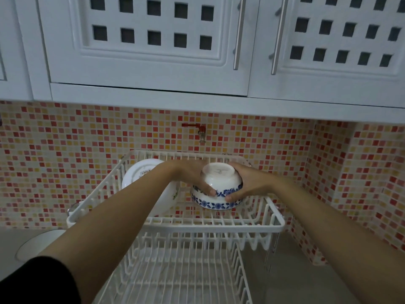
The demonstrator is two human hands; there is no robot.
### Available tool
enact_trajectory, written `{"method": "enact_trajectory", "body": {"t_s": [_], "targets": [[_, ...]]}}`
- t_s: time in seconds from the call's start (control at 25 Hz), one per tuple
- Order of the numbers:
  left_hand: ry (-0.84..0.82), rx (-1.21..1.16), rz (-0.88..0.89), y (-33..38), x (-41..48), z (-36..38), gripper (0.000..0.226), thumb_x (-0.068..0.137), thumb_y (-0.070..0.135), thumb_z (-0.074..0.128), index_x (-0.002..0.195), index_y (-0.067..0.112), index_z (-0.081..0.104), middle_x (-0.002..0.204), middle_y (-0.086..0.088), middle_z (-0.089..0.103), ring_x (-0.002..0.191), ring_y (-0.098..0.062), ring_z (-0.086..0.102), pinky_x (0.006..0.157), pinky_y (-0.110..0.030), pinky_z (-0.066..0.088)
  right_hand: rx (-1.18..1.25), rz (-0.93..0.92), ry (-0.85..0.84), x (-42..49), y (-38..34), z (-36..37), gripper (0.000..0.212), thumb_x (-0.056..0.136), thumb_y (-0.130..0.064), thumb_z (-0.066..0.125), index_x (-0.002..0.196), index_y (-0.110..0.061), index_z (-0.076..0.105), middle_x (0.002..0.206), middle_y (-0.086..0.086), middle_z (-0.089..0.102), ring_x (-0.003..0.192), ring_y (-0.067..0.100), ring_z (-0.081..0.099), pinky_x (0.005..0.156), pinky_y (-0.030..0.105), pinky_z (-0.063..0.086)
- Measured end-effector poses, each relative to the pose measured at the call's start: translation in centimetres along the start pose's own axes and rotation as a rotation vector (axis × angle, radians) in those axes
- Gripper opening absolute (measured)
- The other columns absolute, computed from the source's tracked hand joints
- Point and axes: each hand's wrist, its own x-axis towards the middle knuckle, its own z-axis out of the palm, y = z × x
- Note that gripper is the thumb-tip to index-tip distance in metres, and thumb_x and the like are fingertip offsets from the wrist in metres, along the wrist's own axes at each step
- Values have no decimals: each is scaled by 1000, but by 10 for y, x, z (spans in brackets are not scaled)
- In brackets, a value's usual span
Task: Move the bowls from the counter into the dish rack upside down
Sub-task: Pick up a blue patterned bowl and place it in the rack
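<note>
A white bowl with a blue flower band is upside down over the upper tier of the white wire dish rack, towards its right side. My left hand grips its left side and my right hand grips its right side. Whether its rim touches the wires I cannot tell. A larger white bowl leans on its side in the rack's left part, partly behind my left forearm.
The rack's lower tier lies below, nearer to me. A white round object sits on the counter at the left. A red-handled tap sticks out of the mosaic tile wall above the rack. White cabinets hang overhead.
</note>
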Motion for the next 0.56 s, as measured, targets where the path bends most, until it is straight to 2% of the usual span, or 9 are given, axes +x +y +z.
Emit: {"method": "enact_trajectory", "body": {"t_s": [0.16,0.28,0.44,0.56], "targets": [[-91,121,-96,-1,18,2,103,46,64,82,136,36,41,133,10,56,119,-18,55,104,-40,45,-121,44,-91,16,6,6,108,55,-56,84,143,-34,25,145,-12,41,130,15,43,108,37,40],[-108,196,-171,-6,29,0,117,33,73,80,136,33,43,132,7,58,116,-21,58,101,-42,48,-138,24,-136,24,6,5,102,62,-49,83,145,-34,26,147,-10,40,130,15,42,110,38,37],[-160,188,-226,2,26,-5,104,47,57,84,135,19,45,131,-1,59,112,-23,61,94,-35,52,-159,51,-163,26,8,5,104,61,-52,82,145,-35,24,147,-11,39,131,16,42,109,36,38],[-170,194,-243,6,24,-3,113,43,58,84,139,17,40,134,-2,56,115,-24,58,94,-34,51,-217,77,-165,26,10,8,109,61,-56,81,147,-33,17,151,-8,36,132,18,41,108,35,38]]}}
